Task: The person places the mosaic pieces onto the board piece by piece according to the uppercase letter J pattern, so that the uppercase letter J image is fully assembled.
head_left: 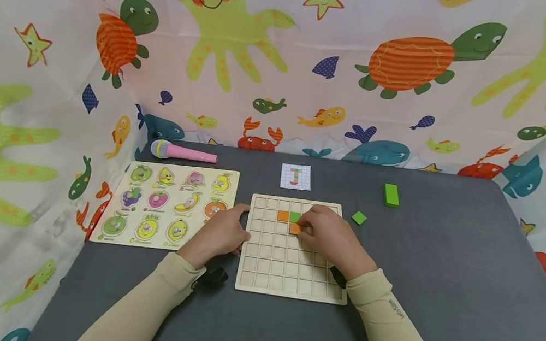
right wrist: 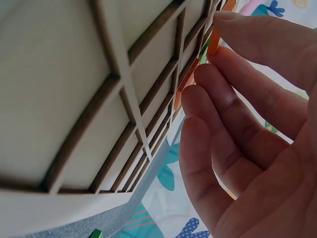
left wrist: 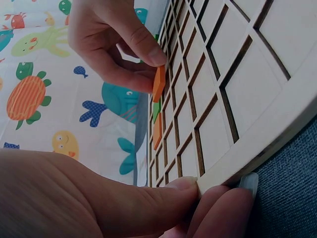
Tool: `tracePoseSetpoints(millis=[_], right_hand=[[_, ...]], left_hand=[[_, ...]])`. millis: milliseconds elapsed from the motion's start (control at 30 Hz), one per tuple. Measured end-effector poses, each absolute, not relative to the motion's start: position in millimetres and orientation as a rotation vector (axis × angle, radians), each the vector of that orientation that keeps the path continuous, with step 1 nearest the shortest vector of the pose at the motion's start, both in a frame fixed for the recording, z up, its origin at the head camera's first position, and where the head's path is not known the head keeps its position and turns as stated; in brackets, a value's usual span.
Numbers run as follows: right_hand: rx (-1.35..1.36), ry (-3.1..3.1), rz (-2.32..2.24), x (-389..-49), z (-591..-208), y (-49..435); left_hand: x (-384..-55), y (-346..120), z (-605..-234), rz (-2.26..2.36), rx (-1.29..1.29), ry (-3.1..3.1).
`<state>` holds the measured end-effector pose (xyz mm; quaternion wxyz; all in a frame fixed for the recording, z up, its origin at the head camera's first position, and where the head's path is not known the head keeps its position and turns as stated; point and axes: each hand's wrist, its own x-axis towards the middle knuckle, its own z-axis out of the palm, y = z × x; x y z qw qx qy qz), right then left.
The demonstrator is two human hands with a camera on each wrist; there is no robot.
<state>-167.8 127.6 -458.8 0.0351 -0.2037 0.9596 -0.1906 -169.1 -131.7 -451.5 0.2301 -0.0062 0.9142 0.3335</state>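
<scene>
A wooden grid board (head_left: 270,269) lies on the dark table. My left hand (head_left: 220,231) grips its left edge, thumb on the rim and fingers curled beneath in the left wrist view. Over the board's upper part, my right hand (head_left: 331,236) pinches an orange square tile (left wrist: 159,83) between thumb and index finger, tilted on edge in the left wrist view. An orange tile (head_left: 283,216) and a green tile (head_left: 295,217) lie side by side in an upper row. The right wrist view shows another orange tile (right wrist: 185,84) near the fingertips; the hand hides part of that row.
Behind the board lies a card (head_left: 295,177) with a coloured J-shaped pattern. To the right are a loose green tile (head_left: 359,218) and a green block or stack (head_left: 391,195). A fruit picture board (head_left: 166,207) and a pink toy microphone (head_left: 183,152) lie left.
</scene>
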Motion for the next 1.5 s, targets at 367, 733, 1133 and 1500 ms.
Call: tracePoseSetpoints(millis=[367, 733, 1133, 1500], right_hand=[[-0.634, 2.974, -0.532, -167, -458, 126], [-0.627, 2.980, -0.542, -168, -458, 125], [-0.657, 3.012, -0.525, -172, -451, 132], [-0.323, 2.989, -0.686, -177, -447, 187]], left_hand=[[-172, -130, -450, 0.890, -0.013, 2.517], [-174, -129, -450, 0.896, -0.031, 2.509], [-175, -129, -449, 0.903, -0.015, 2.514], [-171, -133, -451, 0.929, -0.034, 2.492]])
